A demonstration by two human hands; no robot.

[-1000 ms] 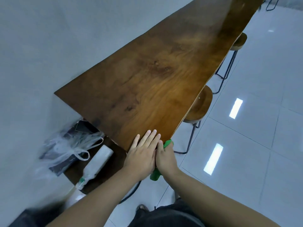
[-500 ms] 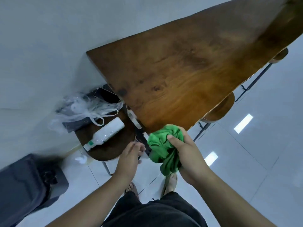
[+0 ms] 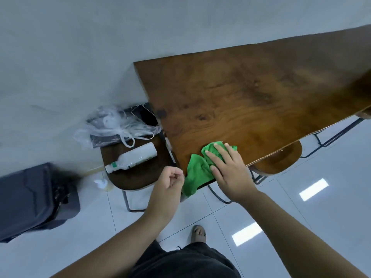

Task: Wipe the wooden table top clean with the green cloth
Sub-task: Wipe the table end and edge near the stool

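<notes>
My right hand (image 3: 230,171), fingers straight, presses the green cloth (image 3: 197,173) on the table top (image 3: 261,87), near corner. My left hand (image 3: 170,185), curled, seems empty. Left: stool (image 3: 140,177) bearing a bottle (image 3: 134,157).

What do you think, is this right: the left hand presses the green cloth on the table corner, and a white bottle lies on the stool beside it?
One thing is wrong: it is the right hand, fingers straight, that presses the cloth on the table corner. The left hand is curled beside it, holding nothing. The bottle does lie on the stool, as the head view shows.
</notes>
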